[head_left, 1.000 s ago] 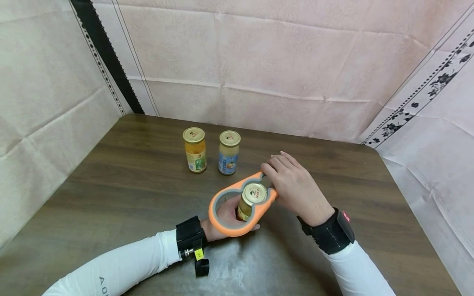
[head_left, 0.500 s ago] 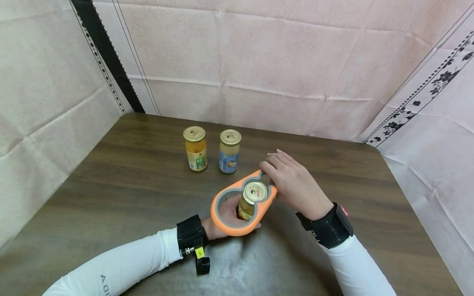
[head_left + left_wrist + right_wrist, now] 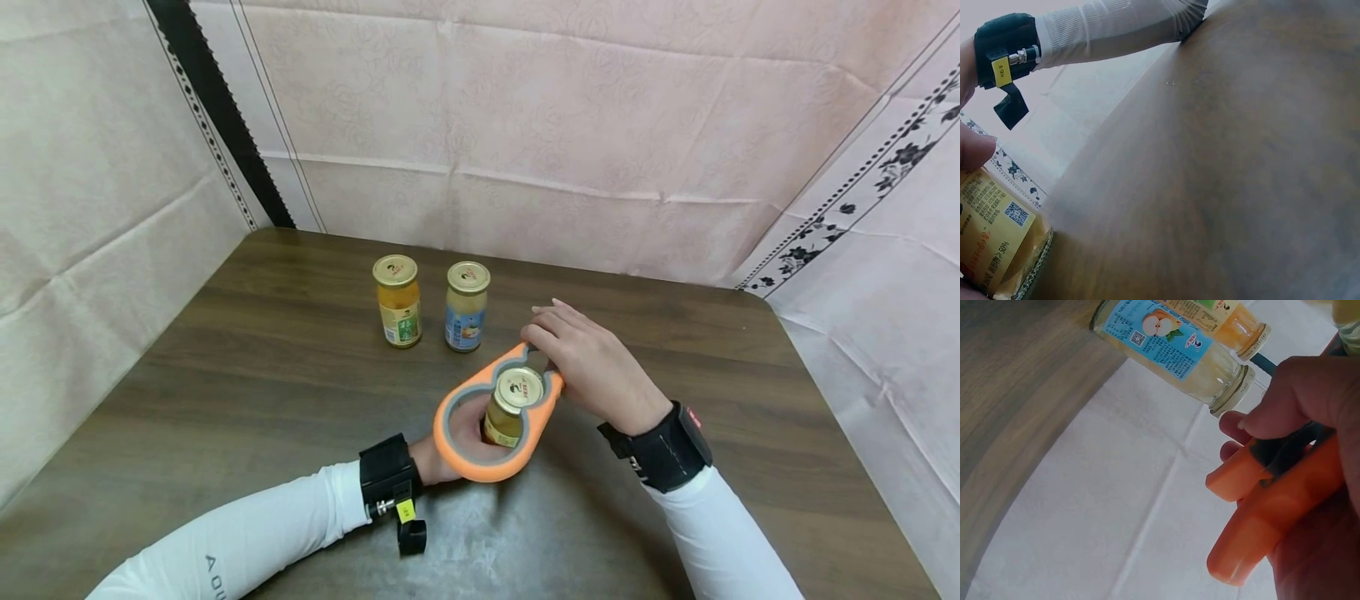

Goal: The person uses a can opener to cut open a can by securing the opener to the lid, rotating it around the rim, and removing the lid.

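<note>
In the head view my left hand (image 3: pixel 467 427) grips a small glass jar (image 3: pixel 504 423) with a gold lid (image 3: pixel 519 388). An orange jar opener (image 3: pixel 489 472) with grey lining lies around that lid, its rounded end toward my left wrist. My right hand (image 3: pixel 596 367) holds the opener's handle ends, fingers over the far one. The right wrist view shows both orange handles (image 3: pixel 1279 515) within that hand's grasp. Close up in the left wrist view, the jar's yellow label (image 3: pixel 991 228) faces the camera below my thumb (image 3: pixel 975 149).
Two more closed jars stand farther back on the wooden table (image 3: pixel 262 358): one with orange contents and a green-and-yellow label (image 3: pixel 401 323), one with a blue label (image 3: pixel 464 327). Pale cloth (image 3: pixel 525 125) hangs behind the table and along both sides.
The jar opener has turned slightly counterclockwise in the head view, its rounded end shifting right. My right hand has moved a little left and away with the handles; my left hand keeps its grip.
</note>
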`<state>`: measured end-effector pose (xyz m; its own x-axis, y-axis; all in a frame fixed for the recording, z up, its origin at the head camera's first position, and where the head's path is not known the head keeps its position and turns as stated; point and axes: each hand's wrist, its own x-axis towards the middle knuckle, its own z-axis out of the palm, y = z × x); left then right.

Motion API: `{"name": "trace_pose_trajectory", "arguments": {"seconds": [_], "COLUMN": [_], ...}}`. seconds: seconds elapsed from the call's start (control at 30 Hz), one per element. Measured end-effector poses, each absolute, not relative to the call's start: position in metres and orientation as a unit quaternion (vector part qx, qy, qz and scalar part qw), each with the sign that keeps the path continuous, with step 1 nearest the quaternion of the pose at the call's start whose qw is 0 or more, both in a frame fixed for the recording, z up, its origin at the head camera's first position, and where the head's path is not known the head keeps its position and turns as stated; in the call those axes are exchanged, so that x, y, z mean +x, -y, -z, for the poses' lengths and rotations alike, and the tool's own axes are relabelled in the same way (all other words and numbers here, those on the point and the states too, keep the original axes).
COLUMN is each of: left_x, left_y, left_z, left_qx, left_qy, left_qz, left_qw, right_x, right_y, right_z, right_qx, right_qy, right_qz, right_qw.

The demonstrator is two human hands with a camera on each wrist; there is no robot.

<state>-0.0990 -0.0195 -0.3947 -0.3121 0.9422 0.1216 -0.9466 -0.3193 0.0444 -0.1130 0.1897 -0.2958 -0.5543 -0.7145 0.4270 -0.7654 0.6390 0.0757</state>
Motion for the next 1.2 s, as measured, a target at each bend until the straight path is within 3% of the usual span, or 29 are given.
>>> {"name": "trace_pose_trajectory", "arguments": {"seconds": [0.07,0.17,0.23,0.3,0.37,0.63,1.03,1.2], "left_x": [-0.099,-0.101,-0.101,-0.102,-0.103,-0.105,-0.106,-0.106], "left_y": [0.019,0.019,0.019,0.02,0.02,0.023,0.024,0.024], "left_z": [0.395,0.4,0.404,0.407,0.409,0.41,0.413,0.413], "left_qx": [0.03,0.139,0.279,0.342,0.351,0.355,0.389,0.388], "left_qy": [0.042,-0.104,-0.347,-0.524,-0.584,-0.594,-0.628,-0.64], "left_qz": [-0.803,-0.818,-0.786,-0.718,-0.684,-0.669,-0.641,-0.625], "left_qw": [0.594,0.548,0.429,0.304,0.262,0.273,0.208,0.22], "right_x": [-0.114,-0.116,-0.117,-0.117,-0.118,-0.12,-0.121,-0.122], "right_y": [-0.189,-0.189,-0.189,-0.188,-0.188,-0.188,-0.188,-0.189], "right_z": [0.296,0.296,0.296,0.297,0.297,0.3,0.303,0.304], "right_qx": [0.424,0.428,0.43,0.432,0.433,0.438,0.438,0.434], "right_qy": [0.878,0.875,0.874,0.873,0.872,0.871,0.87,0.874], "right_qz": [-0.058,-0.054,-0.055,-0.057,-0.059,-0.073,-0.092,-0.093], "right_qw": [0.216,0.221,0.222,0.221,0.22,0.212,0.206,0.199]}}
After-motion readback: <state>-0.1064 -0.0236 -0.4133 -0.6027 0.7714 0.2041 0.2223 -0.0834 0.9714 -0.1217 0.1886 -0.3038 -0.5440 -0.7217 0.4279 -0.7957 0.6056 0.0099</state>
